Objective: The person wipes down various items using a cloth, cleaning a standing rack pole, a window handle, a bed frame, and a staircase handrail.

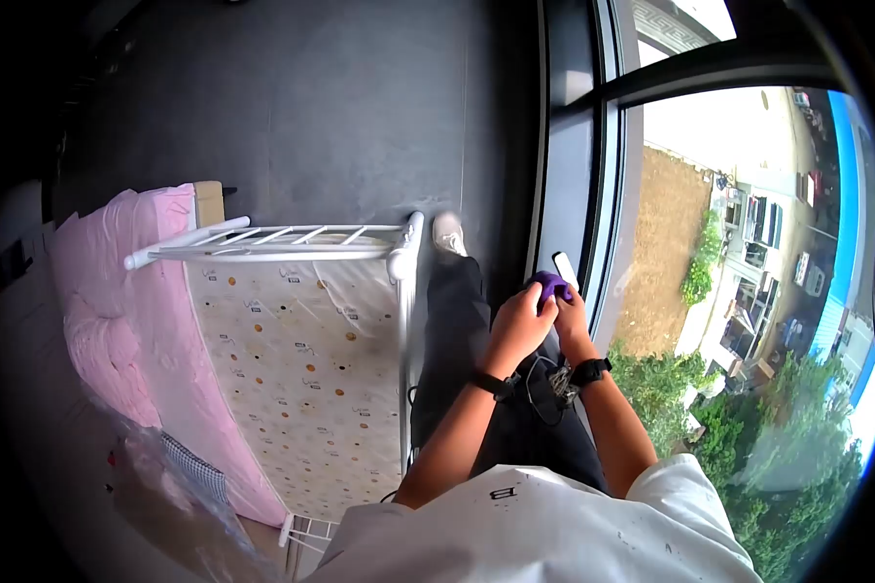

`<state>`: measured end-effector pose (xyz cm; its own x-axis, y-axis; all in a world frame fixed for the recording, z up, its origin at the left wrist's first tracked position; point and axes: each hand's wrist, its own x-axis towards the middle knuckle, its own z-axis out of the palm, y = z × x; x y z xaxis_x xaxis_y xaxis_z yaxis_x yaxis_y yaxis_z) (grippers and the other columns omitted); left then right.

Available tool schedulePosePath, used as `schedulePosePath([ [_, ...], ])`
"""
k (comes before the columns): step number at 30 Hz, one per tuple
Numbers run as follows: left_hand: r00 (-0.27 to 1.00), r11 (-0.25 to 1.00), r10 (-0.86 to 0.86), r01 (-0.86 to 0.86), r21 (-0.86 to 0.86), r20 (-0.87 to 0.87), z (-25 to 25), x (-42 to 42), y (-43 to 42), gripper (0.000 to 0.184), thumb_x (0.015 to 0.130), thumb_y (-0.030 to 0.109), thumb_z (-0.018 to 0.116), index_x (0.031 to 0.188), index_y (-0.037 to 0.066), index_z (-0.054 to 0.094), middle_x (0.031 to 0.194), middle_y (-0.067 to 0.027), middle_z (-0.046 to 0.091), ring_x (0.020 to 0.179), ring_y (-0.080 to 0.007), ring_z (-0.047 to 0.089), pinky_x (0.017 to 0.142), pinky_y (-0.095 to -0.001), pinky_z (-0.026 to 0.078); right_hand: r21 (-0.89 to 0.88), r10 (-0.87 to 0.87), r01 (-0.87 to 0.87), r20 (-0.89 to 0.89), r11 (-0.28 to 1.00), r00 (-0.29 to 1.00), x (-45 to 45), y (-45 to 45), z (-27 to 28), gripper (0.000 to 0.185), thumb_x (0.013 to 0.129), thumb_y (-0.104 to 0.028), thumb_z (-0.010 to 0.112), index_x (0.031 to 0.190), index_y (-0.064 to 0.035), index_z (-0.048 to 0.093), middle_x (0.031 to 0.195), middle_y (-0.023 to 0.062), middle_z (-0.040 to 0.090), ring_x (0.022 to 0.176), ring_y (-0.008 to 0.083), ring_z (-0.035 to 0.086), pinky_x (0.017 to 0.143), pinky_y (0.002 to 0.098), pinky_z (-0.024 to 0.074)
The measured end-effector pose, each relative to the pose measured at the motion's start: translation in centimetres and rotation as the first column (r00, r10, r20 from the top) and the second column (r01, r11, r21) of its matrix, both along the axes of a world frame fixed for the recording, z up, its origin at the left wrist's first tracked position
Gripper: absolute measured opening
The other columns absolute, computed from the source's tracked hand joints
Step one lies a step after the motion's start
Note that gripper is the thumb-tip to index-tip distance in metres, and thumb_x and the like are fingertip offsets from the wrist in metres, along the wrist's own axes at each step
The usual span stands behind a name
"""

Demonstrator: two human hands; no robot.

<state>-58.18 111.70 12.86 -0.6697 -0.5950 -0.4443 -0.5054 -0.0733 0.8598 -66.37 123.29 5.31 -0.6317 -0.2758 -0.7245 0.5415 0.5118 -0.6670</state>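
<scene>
My left hand (521, 326) and my right hand (571, 317) are together in front of my body, close to the window frame. Between them is a small bunched purple cloth (552, 285), with the fingers of both hands closed on it. Just beyond the fingertips a white oblong piece with a dark edge (565, 267) shows against the sill; what it is I cannot tell. Each wrist wears a black band. Below my hands, a dark bundle with cables (550, 381) lies by my lap, partly hidden by the forearms.
On the left stands a white metal bed frame (399, 321) with a patterned mattress (301, 360) and pink bedding (136, 253). Clear plastic wrap (180, 476) lies at its lower side. Dark floor (360, 117) stretches ahead. A large window (608, 194) borders my right side.
</scene>
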Motion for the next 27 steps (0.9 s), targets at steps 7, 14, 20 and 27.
schedulePosePath([
  [7,0.995,0.992,0.025,-0.012,0.127,-0.098,2.7,-8.0,-9.1,0.031,0.089,0.031,0.06,0.086,0.0,0.056,0.074,-0.0254,0.062,0.075,-0.0422,0.062,0.064,-0.048,0.049,-0.02,0.212,-0.212,0.204,0.977,0.956,-5.0,-6.0,1.9,0.019,0.093,-0.011,0.054,0.109,-0.003,0.059,0.097,0.0056,0.063,0.089,0.0141,0.06,0.076,0.0286,0.0499],
  [14,0.985,0.98,0.173,-0.17,0.101,-0.021,3.0,-11.9,-16.0,0.032,0.088,0.031,0.061,0.078,0.001,0.058,0.069,-0.0204,0.061,0.066,-0.0384,0.062,0.059,-0.0441,0.048,-0.03,0.406,-0.415,0.283,0.909,0.869,-11.3,-9.8,-2.1,0.016,0.097,-0.013,0.048,0.105,-0.0042,0.058,0.097,0.0075,0.063,0.086,0.0152,0.06,0.073,0.0298,0.0511],
  [20,0.969,0.972,-0.124,0.162,-0.172,0.213,8.1,-11.7,-28.8,0.028,0.084,0.031,0.064,0.084,0.003,0.062,0.08,-0.0178,0.065,0.075,-0.0352,0.064,0.066,-0.0435,0.049,-0.226,0.644,-0.603,0.265,0.765,0.718,-17.3,-23.0,-3.7,0.04,0.078,-0.004,0.073,0.113,-0.0044,0.053,0.105,0.0073,0.063,0.095,0.0159,0.06,0.082,0.0306,0.0502],
  [27,0.959,0.889,-0.25,0.283,-0.36,0.137,15.7,-18.7,-35.7,0.024,0.081,0.029,0.068,0.087,0.007,0.062,0.079,-0.014,0.065,0.075,-0.0336,0.064,0.067,-0.0428,0.051,-0.304,0.642,-0.687,-0.248,0.66,0.726,-28.5,-38.7,10.0,0.037,0.086,-0.013,0.064,0.121,-0.0076,0.054,0.108,0.0126,0.065,0.101,0.0205,0.06,0.088,0.0322,0.0473],
])
